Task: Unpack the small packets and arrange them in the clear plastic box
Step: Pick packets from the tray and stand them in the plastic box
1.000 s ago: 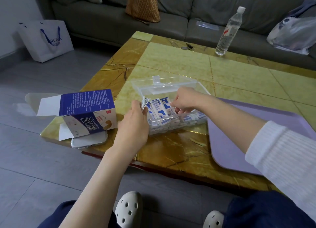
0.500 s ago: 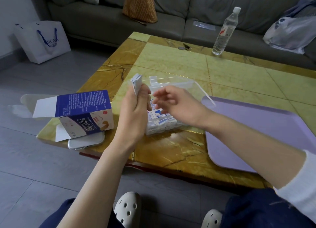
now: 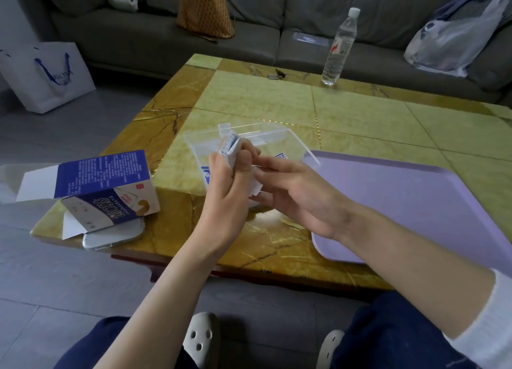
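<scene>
Left hand [image 3: 230, 191] gripping packets [image 3: 228, 149], clear box [image 3: 266, 131], marble table [image 3: 360, 113], lilac tray [image 3: 401, 202], sofa [image 3: 138, 36]

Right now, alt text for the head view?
A person's left hand grips a stack of packets over the clear plastic box on a table, the right hand open beside it. An opened blue carton lies left, a purple tray right.
</scene>
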`<act>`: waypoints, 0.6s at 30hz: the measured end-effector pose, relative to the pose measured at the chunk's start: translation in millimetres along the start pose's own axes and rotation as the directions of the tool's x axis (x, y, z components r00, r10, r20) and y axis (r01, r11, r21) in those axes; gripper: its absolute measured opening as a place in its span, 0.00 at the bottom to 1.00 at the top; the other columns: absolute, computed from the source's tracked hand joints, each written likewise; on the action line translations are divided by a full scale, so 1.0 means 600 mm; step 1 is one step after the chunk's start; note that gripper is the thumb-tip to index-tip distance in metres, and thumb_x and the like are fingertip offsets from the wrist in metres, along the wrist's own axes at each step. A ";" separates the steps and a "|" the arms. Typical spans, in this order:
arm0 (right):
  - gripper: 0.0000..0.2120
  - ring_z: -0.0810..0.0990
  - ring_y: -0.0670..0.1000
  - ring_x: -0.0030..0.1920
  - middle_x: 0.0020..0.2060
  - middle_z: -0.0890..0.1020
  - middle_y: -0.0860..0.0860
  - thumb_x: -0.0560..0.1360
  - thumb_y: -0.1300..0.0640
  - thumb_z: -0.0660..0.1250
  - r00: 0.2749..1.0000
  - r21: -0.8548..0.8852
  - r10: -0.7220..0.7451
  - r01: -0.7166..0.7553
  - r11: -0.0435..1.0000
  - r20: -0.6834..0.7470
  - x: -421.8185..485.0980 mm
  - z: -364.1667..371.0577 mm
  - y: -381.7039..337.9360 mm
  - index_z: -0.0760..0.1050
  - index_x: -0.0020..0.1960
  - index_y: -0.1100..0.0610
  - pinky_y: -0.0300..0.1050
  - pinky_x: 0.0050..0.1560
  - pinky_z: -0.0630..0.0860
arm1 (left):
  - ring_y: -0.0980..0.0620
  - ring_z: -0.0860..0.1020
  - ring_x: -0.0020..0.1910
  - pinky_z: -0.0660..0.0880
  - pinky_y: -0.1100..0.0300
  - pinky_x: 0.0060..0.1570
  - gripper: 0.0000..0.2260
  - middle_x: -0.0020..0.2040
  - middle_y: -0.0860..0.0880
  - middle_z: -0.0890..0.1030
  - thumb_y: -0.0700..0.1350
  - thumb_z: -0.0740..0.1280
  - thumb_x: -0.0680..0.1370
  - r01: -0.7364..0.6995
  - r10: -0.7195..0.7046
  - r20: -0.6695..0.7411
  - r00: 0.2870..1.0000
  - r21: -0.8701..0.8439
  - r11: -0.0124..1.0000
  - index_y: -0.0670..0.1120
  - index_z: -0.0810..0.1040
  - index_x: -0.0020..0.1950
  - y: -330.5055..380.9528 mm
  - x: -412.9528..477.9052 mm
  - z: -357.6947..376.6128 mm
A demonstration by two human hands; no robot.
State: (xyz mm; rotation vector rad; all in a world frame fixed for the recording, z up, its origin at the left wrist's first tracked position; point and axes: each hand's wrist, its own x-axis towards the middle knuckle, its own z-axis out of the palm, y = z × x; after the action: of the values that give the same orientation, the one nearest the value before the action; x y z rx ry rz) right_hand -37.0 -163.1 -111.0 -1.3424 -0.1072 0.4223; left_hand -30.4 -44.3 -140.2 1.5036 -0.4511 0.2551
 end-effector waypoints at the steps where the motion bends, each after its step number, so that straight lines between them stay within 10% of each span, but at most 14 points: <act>1: 0.15 0.79 0.51 0.52 0.54 0.80 0.56 0.79 0.65 0.58 0.999 -0.025 -0.027 0.026 0.999 -0.033 -0.003 -0.007 0.005 0.70 0.65 0.63 0.43 0.55 0.77 | 0.44 0.74 0.52 0.72 0.58 0.49 0.11 0.49 0.40 0.72 0.50 0.52 0.81 0.015 -0.015 0.021 1.000 0.023 1.000 0.50 0.71 0.46 -0.004 -0.002 0.004; 5: 0.09 0.79 0.49 0.49 0.47 0.81 0.50 0.78 0.66 0.61 0.960 -0.262 -0.165 0.103 0.960 -0.227 -0.013 -0.047 0.024 0.76 0.56 0.61 0.43 0.55 0.77 | 0.53 0.74 0.56 0.73 0.64 0.49 0.06 0.55 0.46 0.75 0.46 0.60 0.79 0.054 -0.061 0.084 0.995 0.088 0.995 0.55 0.74 0.52 -0.011 -0.013 0.019; 11: 0.17 0.77 0.38 0.42 0.40 0.79 0.42 0.76 0.69 0.61 0.867 -0.706 -0.337 -0.023 0.708 -0.366 -0.038 -0.132 0.062 0.74 0.41 0.46 0.31 0.48 0.71 | 0.56 0.69 0.35 0.64 0.63 0.34 0.10 0.34 0.54 0.71 0.42 0.64 0.78 0.082 -0.190 0.151 0.970 0.533 0.842 0.53 0.67 0.39 -0.045 -0.037 0.052; 18: 0.13 0.73 0.46 0.48 0.47 0.76 0.49 0.76 0.71 0.57 0.836 -0.820 -0.357 -0.176 0.545 -0.417 -0.062 -0.156 0.102 0.75 0.52 0.58 0.29 0.45 0.64 | 0.45 0.73 0.52 0.64 0.57 0.43 0.05 0.52 0.46 0.71 0.46 0.55 0.82 -0.033 -0.342 0.287 0.895 0.807 0.589 0.45 0.67 0.50 -0.090 -0.044 0.092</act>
State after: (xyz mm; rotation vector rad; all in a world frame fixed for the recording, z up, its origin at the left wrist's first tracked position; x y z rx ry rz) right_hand -56.4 -252.6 -185.6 -2.3815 0.1227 -0.1969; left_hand -37.6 -99.3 -200.2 2.5225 -0.5708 -0.0428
